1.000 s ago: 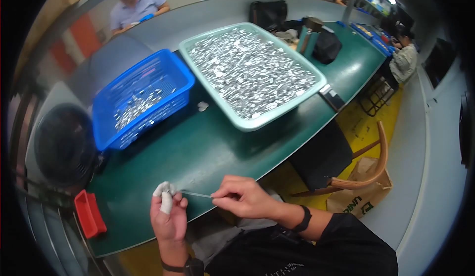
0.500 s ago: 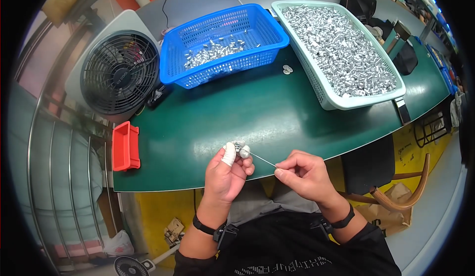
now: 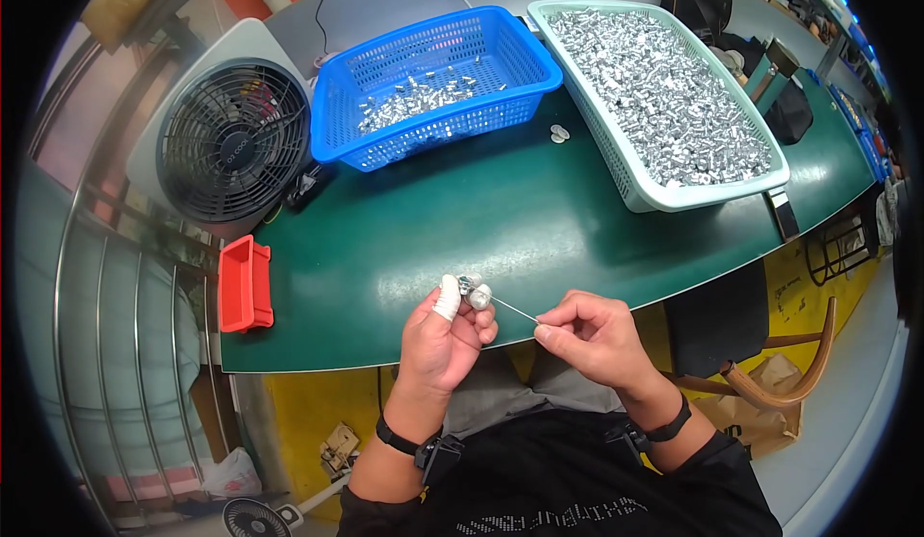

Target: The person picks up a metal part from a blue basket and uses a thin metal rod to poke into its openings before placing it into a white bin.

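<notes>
My left hand (image 3: 443, 330) is closed around small silver metal parts (image 3: 474, 292) at the near edge of the green table (image 3: 462, 219); its index fingertip wears a white wrap. My right hand (image 3: 592, 335) pinches a thin metal pin (image 3: 515, 310) whose tip touches the parts in the left hand. Both hands hover just over the table's front edge, close together. A blue basket (image 3: 438, 80) with some silver parts in it and a pale green basket (image 3: 664, 104) heaped with many silver parts stand at the far side of the table.
A black fan (image 3: 231, 142) in a white housing stands at the table's left end. A small red bin (image 3: 241, 282) sits near the left front corner. Two small white pieces (image 3: 558, 134) lie between the baskets. A wooden chair (image 3: 770, 364) stands at the right.
The view has swung left and down, so the fan and red bin come fully into sight. My hands keep the same grip on the parts and pin.
</notes>
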{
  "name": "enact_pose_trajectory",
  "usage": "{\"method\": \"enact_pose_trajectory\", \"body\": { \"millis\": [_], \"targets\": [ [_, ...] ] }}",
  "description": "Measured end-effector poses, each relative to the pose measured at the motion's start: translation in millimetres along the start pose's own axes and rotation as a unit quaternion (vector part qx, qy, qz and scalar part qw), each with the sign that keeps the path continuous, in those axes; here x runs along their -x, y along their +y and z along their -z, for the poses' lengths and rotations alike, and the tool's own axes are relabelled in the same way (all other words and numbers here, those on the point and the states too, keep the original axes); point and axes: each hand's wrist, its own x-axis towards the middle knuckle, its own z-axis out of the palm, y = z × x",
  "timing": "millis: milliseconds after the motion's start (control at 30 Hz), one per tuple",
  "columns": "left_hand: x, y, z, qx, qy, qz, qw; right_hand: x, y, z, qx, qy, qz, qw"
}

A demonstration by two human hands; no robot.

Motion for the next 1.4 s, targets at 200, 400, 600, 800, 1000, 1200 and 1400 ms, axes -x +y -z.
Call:
{"method": "enact_pose_trajectory", "body": {
  "millis": [200,400,600,800,1000,1200,1400],
  "targets": [
    [-1.9,-7.7,-13.2,-0.094,-0.006,-0.031,0.995,1.7,1.6,4.0,-0.029,0.023,-0.015,0.999],
    [7.7,-8.6,-12.4,-0.16,-0.01,-0.052,0.986,-5.1,4.4,0.6,0.161,-0.004,0.183,0.97],
    [0.8,-9.5,-44.5,-0.26,0.067,-0.071,0.961,-0.3,8.0,5.8,0.28,0.066,0.251,0.924],
    [-2.2,-0.1,-24.3,-0.283,-0.041,-0.071,0.956,-0.5,20.8,5.0,-0.173,-0.042,-0.035,0.983],
    [-3.4,3.7,-23.2,-0.197,0.018,0.036,0.979,-3.6,7.9,12.3,0.413,0.101,0.394,0.815],
    [-0.2,-0.8,-31.6,-0.318,-0.037,-0.051,0.946,1.1,2.8,24.4,-0.237,-0.081,-0.211,0.945],
    [3.5,5.2,-18.3,-0.298,-0.049,-0.047,0.952,3.8,13.5,9.6,-0.108,-0.026,-0.015,0.994]
  ]
}}
